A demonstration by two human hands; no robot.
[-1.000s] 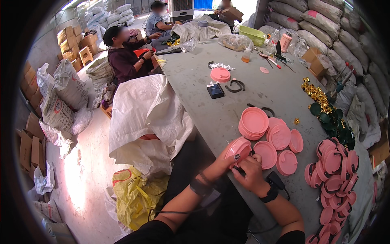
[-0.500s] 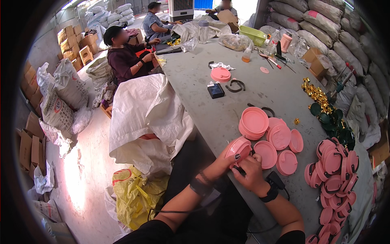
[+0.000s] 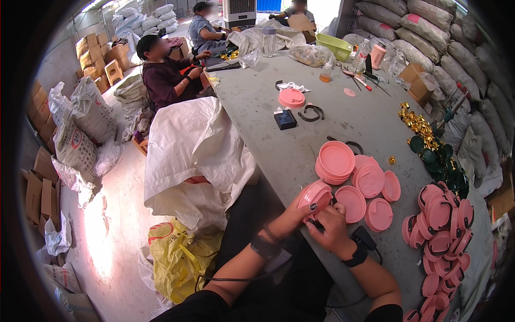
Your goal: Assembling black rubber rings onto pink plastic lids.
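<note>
Head view: your left grip (image 3: 294, 212) clasps a pink lid (image 3: 316, 195); your right grip (image 3: 332, 226) meets it, closure hidden; uneven pressure could twist it loose.

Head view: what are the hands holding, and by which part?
A pink lid: the left hand holds it by its left side. The right hand is at its lower right edge; exact finger placement is hidden.

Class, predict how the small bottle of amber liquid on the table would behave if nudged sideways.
The small bottle would probably tip before rolling, since it stands upright and looks narrow. Its amber liquid sits low, so that weight may steady it slightly, but would likely slosh. Being only partly filled, it is probably fairly light.
</note>
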